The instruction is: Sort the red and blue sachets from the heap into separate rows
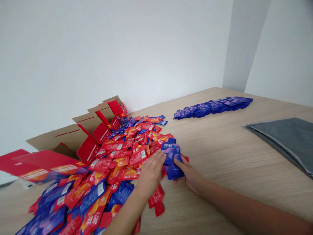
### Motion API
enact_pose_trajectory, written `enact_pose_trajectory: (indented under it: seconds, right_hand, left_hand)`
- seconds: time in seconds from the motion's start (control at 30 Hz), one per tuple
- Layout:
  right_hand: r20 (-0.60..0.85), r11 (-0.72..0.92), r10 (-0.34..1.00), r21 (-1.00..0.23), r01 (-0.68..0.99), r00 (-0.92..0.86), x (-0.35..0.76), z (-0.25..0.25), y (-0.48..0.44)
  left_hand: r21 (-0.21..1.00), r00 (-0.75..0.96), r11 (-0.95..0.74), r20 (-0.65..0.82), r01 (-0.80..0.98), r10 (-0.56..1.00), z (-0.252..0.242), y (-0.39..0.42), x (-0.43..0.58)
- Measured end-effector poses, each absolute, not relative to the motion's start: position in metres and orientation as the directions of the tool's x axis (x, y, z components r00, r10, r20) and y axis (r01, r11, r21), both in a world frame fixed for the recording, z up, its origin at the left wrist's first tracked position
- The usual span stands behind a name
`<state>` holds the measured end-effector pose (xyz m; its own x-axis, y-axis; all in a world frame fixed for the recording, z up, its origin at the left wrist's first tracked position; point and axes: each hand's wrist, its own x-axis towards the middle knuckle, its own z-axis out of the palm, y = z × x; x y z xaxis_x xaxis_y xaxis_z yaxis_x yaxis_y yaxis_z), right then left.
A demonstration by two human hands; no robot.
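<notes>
Several blue sachets [172, 160] are held together as a small bundle over the right edge of the pile. My right hand [187, 171] is closed on the bundle's right side, with the thumb across its front. At the bundle's left edge, my left hand [153, 168] has its fingers closed against the sachets; its fingertips are partly hidden. Beneath and to the left spreads a loose pile of red sachets [138, 156] with orange pictures and white print. Blue sachets [91, 197] lie mixed among the red ones, mostly at the near left.
Open red cardboard boxes [89, 148] lie along the pile's left side, flaps up, by the white wall. An overlapping row of blue sachets [212, 107] stretches across the far part of the wooden table [215, 147]. A dark grey zip pouch [286, 140] lies at the right.
</notes>
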<state>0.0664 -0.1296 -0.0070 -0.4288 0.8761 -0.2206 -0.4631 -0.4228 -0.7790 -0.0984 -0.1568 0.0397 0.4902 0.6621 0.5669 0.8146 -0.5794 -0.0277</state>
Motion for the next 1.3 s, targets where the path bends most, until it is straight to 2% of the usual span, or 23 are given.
enact_pose_trajectory:
  seconds: [0.07,0.2,0.33,0.4,0.57,0.7,0.77,0.8,0.93,1.0,1.03,1.1,1.17,1.3]
  right_hand:
    - [-0.234,-0.43,0.881,-0.759,-0.489,-0.411,0.066,-0.008,-0.129]
    - [-0.243,-0.436,0.886,-0.723,-0.535,-0.394,0.068,-0.005,-0.128]
    - [-0.256,-0.512,0.841,-0.662,-0.547,-0.477,0.07,-0.002,-0.129]
    - [-0.228,-0.497,0.844,-0.674,-0.546,-0.486,0.072,0.0,-0.129]
    - [-0.206,-0.4,0.9,-0.738,-0.543,-0.383,0.072,0.001,-0.13]
    - [-0.209,-0.356,0.926,-0.759,-0.546,-0.314,0.071,-0.007,-0.129]
    - [-0.187,-0.324,0.938,-0.776,-0.542,-0.292,0.072,-0.011,-0.129]
    - [-0.178,-0.307,0.943,-0.788,-0.533,-0.281,0.072,-0.012,-0.129]
    - [-0.134,-0.204,0.975,-0.862,-0.463,-0.18,0.075,-0.009,-0.128]
    - [-0.145,-0.197,0.979,-0.866,-0.459,-0.146,0.075,-0.001,-0.126]
    - [-0.166,-0.216,0.975,-0.855,-0.471,-0.145,0.075,0.003,-0.126]
    - [-0.225,-0.275,0.961,-0.824,-0.496,-0.159,0.075,0.012,-0.123]
    - [-0.278,-0.33,0.944,-0.803,-0.496,-0.178,0.078,0.016,-0.119]
    - [-0.282,-0.332,0.943,-0.839,-0.43,-0.178,0.097,0.007,-0.107]
  left_hand:
    - [-0.085,0.557,-0.614,0.532,0.784,0.638,0.028,-0.161,-0.089]
    - [-0.105,0.558,-0.611,0.548,0.784,0.623,0.021,-0.167,-0.082]
    - [-0.14,0.548,-0.573,0.535,0.808,0.643,0.027,-0.173,-0.078]
    - [-0.164,0.531,-0.527,0.501,0.834,0.684,0.03,-0.177,-0.073]
    - [-0.223,0.436,-0.377,0.369,0.899,0.821,0.014,-0.186,-0.049]
    - [-0.277,0.396,-0.309,0.36,0.91,0.845,-0.003,-0.196,-0.03]
    - [-0.217,0.398,-0.339,0.375,0.916,0.837,0.003,-0.201,-0.028]
    - [-0.146,0.407,-0.38,0.379,0.913,0.831,0.009,-0.202,-0.029]
    - [0.277,0.379,-0.516,0.422,0.811,0.823,0.046,-0.185,-0.055]
    - [0.364,0.256,-0.455,0.478,0.813,0.84,0.058,-0.156,-0.077]
    - [0.37,0.173,-0.38,0.485,0.848,0.857,0.061,-0.137,-0.089]
    - [0.327,0.023,-0.165,0.396,0.931,0.918,0.062,-0.092,-0.113]
    - [0.166,-0.084,0.052,0.194,0.985,0.977,0.057,-0.047,-0.133]
    - [0.087,-0.115,0.106,0.096,0.991,0.989,0.041,0.022,-0.157]
